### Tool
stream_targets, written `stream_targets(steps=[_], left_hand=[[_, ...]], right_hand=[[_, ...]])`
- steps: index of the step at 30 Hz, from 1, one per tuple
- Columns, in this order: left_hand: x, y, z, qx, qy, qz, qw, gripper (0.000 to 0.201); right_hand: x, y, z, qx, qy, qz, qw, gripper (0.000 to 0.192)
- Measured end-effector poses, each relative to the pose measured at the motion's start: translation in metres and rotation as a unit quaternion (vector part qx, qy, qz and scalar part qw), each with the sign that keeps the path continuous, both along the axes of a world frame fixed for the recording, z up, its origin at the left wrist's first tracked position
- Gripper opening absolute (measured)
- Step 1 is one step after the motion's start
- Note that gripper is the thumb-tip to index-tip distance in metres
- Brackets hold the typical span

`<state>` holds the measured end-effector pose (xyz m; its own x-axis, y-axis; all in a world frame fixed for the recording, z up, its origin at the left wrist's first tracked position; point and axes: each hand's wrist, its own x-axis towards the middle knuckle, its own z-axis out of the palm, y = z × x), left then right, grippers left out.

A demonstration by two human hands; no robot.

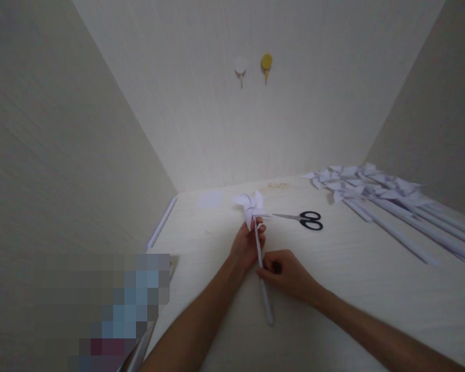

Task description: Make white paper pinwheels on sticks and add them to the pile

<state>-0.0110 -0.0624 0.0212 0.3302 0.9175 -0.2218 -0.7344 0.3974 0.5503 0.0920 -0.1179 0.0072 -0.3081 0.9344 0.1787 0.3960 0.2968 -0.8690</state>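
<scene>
A white paper pinwheel [251, 205] on a rolled white paper stick [266, 299] is held over the pale table [333, 289]. My left hand [247, 245] grips the stick just under the folded blades. My right hand [284, 274] is closed around the stick lower down, near its middle. The stick's lower end points toward me past the right hand.
Black-handled scissors [304, 219] lie just right of the pinwheel. A pile of several finished white pinwheels [375, 194] with long sticks lies at the far right. A small white paper sheet [210, 199] and a rolled stick [161, 223] lie at the left. Two hooks [253, 66] hang on the wall.
</scene>
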Motion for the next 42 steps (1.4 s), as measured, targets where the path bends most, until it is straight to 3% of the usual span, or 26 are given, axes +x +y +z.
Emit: stream_targets(steps=[6, 16, 31, 37, 42], left_hand=[[0.003, 0.001, -0.004, 0.022, 0.066, 0.016, 0.997, 0.011], [0.012, -0.003, -0.011, 0.130, 0.158, -0.039, 0.978, 0.016], [0.011, 0.002, -0.013, 0.140, 0.188, 0.050, 0.971, 0.018], [0.009, 0.001, -0.009, 0.140, 0.194, 0.042, 0.970, 0.017], [0.009, -0.001, -0.007, 0.149, 0.202, 0.019, 0.968, 0.016]], right_hand=[[0.000, 0.002, -0.002, 0.025, 0.008, -0.014, 1.000, 0.028], [0.013, 0.013, 0.000, 0.055, 0.008, -0.049, 0.997, 0.027], [0.025, 0.013, 0.007, 0.113, -0.082, -0.156, 0.978, 0.010], [0.029, 0.016, 0.014, 0.161, -0.105, -0.176, 0.965, 0.011], [0.038, 0.017, 0.026, 0.145, -0.145, -0.198, 0.958, 0.008]])
